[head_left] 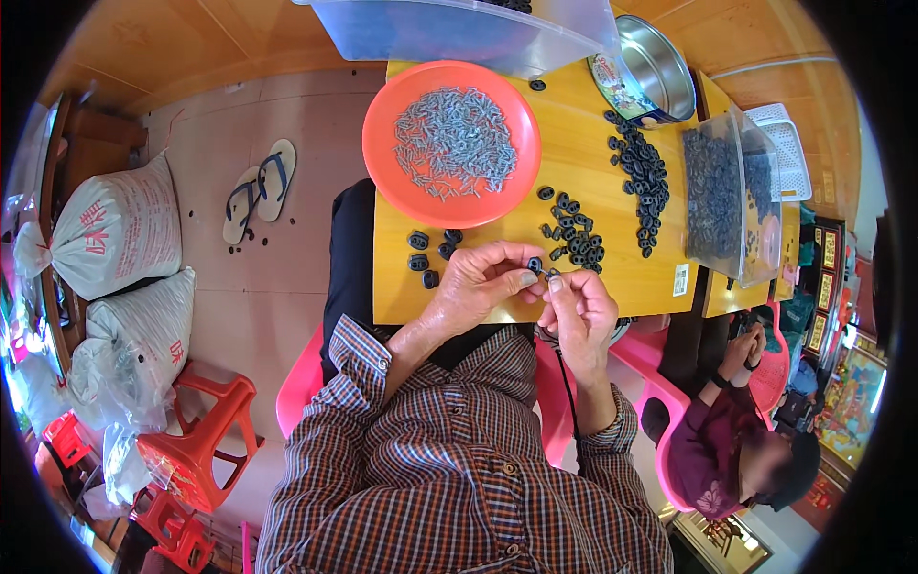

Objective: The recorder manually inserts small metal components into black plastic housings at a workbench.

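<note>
Above the near edge of the wooden table (pixel 622 277), my left hand (pixel 483 285) pinches a small black oval piece with two holes, like a cord lock (pixel 535 264), between thumb and fingers. My right hand (pixel 581 316) is close against it, its thumb and fingertips closed on a smaller black part (pixel 552 275) that is mostly covered. Several finished-looking black pieces (pixel 418 261) lie to the left of my left hand. Just beyond my hands is a small cluster of similar black pieces (pixel 579 234). A red-orange bowl (pixel 378 143) holds many thin grey spring-like pieces (pixel 459 139).
A longer heap of black parts (pixel 643 172) lies farther right, beside a clear plastic bin (pixel 732 201) full of them. An open round tin (pixel 660 77) and a large translucent tub (pixel 459 38) stand at the back. Another person (pixel 732 430) sits at right. White sacks (pixel 120 225) and sandals (pixel 258 191) are at left.
</note>
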Tool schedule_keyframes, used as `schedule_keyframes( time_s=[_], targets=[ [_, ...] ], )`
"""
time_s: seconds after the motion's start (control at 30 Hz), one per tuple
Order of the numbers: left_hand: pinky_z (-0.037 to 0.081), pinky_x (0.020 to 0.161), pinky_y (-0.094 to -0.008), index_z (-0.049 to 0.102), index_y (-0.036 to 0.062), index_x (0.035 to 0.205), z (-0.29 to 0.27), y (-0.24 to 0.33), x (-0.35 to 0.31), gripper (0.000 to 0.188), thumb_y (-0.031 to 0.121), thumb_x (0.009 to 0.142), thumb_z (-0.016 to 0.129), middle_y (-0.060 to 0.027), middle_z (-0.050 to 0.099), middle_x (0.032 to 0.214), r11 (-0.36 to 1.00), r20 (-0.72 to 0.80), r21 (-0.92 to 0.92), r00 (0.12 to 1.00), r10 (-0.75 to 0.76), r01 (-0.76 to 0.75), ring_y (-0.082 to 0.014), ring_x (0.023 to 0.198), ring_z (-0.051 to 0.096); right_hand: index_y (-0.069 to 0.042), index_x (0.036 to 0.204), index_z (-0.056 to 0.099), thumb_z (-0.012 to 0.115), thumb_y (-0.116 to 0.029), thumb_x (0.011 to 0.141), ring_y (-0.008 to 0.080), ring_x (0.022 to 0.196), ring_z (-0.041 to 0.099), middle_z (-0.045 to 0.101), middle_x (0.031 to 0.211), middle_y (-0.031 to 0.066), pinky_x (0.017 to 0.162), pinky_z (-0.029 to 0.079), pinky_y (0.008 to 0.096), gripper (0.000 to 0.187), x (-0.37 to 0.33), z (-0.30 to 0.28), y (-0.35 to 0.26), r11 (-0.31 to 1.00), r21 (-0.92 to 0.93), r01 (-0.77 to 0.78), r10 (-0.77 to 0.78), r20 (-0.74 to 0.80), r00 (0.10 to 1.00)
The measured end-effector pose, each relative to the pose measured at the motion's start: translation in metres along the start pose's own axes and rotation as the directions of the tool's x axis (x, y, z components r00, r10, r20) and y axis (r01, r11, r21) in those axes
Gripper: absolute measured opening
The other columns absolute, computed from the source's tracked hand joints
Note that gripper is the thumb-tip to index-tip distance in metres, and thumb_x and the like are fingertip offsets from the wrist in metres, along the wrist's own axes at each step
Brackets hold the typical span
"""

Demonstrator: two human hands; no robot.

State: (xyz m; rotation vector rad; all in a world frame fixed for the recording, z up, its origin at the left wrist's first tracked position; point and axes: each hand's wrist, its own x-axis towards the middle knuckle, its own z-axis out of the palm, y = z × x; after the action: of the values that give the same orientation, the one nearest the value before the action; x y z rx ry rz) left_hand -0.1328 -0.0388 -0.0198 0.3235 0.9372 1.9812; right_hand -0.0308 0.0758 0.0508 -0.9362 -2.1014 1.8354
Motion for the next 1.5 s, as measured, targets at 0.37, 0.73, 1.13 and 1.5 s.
schedule_keyframes(
  time_s=[0.37, 0.73, 1.13, 1.5],
  targets=[
    [0.055, 0.076, -0.0265, 0.058, -0.0009, 0.12, -0.0007, -0.0001, -0.0046, 0.031, -0.001, 0.089, 0.06, -0.0077, 0.067, 0.09, 0.996, 0.026, 0.084, 1.0, -0.014, 0.012, -0.0123, 0.08, 0.065, 0.003, 0.087, 0.054, 0.058, -0.008, 0.091, 0.0043, 0.051, 0.051, 0.058, 0.069, 0.0026, 0.045, 0.04, 0.0179, 0.012, -0.0002, 0.0016, 0.0, 1.0, -0.005, -0.031, 0.03, -0.023, 0.999],
    [0.055, 0.076, -0.0263, 0.058, -0.0003, 0.121, -0.0003, -0.0009, -0.0048, 0.032, -0.001, 0.089, 0.06, -0.0066, 0.066, 0.093, 0.997, 0.028, 0.08, 1.0, 0.005, -0.008, -0.0119, 0.08, 0.064, 0.0, 0.086, 0.054, 0.058, -0.01, 0.092, 0.0031, 0.05, 0.049, 0.055, 0.067, 0.0006, 0.045, 0.038, 0.0177, 0.012, 0.0019, 0.0008, 0.0002, 0.999, -0.016, -0.035, 0.035, 0.01, 0.999],
    [0.054, 0.074, -0.0259, 0.058, -0.0003, 0.121, -0.0011, 0.0006, -0.0052, 0.031, 0.0, 0.089, 0.059, -0.0057, 0.065, 0.092, 0.995, 0.026, 0.1, 1.0, 0.002, -0.005, -0.0109, 0.079, 0.063, 0.001, 0.086, 0.054, 0.059, -0.012, 0.092, 0.0043, 0.047, 0.049, 0.057, 0.068, 0.0027, 0.042, 0.038, 0.0176, 0.015, 0.0029, -0.0018, 0.0035, 0.995, 0.033, -0.091, 0.09, 0.048, 0.995],
    [0.054, 0.075, -0.0251, 0.058, -0.0003, 0.121, -0.0021, 0.0003, -0.0053, 0.032, -0.001, 0.089, 0.059, -0.0054, 0.064, 0.093, 0.995, 0.045, 0.098, 0.999, 0.028, -0.032, -0.0106, 0.081, 0.063, -0.002, 0.082, 0.054, 0.057, -0.012, 0.093, 0.0032, 0.046, 0.045, 0.052, 0.059, -0.0006, 0.043, 0.034, 0.017, 0.014, 0.0044, 0.0026, 0.0006, 0.997, 0.027, -0.076, 0.075, 0.043, 0.996]
  ],
)
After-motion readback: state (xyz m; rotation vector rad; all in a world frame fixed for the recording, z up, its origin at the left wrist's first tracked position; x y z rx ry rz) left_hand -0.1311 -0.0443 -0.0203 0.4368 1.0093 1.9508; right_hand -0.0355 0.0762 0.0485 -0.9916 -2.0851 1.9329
